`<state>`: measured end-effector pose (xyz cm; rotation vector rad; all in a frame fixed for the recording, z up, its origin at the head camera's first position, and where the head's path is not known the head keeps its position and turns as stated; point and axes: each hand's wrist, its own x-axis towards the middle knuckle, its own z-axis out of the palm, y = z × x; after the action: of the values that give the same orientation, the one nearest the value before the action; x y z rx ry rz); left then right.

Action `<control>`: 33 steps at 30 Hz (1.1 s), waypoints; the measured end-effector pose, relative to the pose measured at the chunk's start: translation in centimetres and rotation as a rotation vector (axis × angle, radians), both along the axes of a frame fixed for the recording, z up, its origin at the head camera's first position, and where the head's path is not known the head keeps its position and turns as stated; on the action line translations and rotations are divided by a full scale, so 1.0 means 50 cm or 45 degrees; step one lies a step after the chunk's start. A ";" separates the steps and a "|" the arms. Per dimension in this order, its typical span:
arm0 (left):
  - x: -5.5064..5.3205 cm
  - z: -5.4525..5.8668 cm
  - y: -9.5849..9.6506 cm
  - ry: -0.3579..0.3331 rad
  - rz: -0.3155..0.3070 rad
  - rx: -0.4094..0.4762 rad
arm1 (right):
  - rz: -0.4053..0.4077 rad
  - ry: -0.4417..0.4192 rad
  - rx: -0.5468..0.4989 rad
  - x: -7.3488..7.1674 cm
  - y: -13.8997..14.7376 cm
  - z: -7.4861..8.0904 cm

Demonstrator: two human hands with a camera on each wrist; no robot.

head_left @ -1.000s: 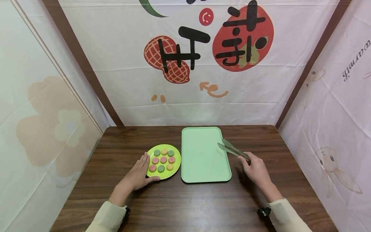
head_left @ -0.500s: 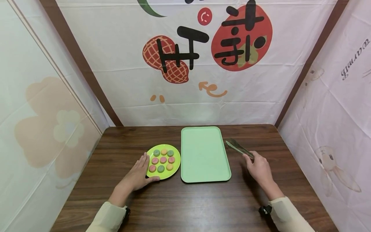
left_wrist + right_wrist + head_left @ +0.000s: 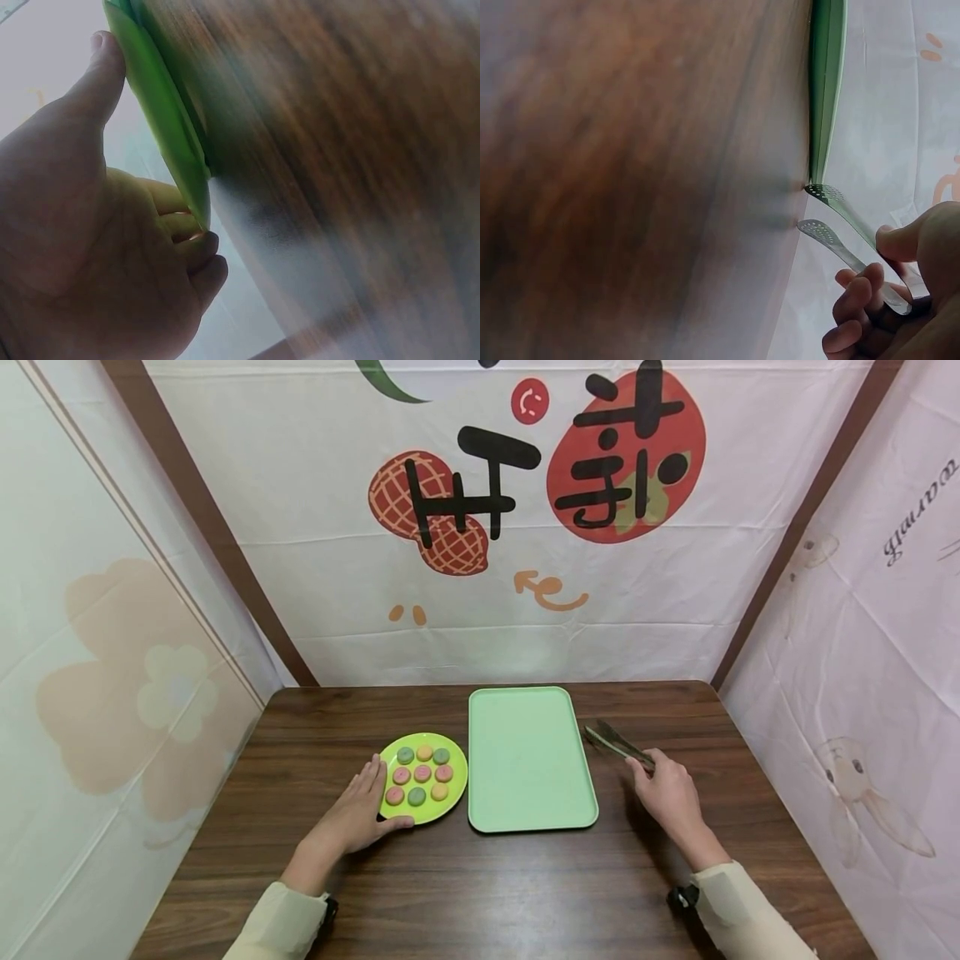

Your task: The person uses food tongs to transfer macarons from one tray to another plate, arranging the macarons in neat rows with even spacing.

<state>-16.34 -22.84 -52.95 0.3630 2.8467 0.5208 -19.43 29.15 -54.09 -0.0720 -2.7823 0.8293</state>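
My left hand rests at the left rim of a bright green plate, fingers nearly straight along the edge and thumb at its front. The left wrist view has the plate edge-on, against the thumb and fingers. Several small round macarons, pink, green and yellow-orange, lie on it in rows. My right hand grips metal tongs right of a pale green tray. In the right wrist view the perforated tips of the tongs stand apart with nothing between them, near the table surface.
The dark wooden table carries plate and tray side by side, a narrow gap between them. A printed white cloth hangs behind the table's far edge, and more cloth covers both sides.
My right hand has drawn the tongs rightward, from over the tray's right edge to beside it, then stayed nearly still. The left hand, plate and macarons have kept their places.
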 end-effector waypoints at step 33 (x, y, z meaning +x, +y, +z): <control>0.004 0.006 -0.030 0.176 0.035 -0.064 | 0.113 -0.401 0.251 -0.028 -0.027 -0.012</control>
<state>-16.16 -24.34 -52.63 0.3652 2.9952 0.4450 -20.83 27.79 -54.69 -0.0487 -3.1696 0.6028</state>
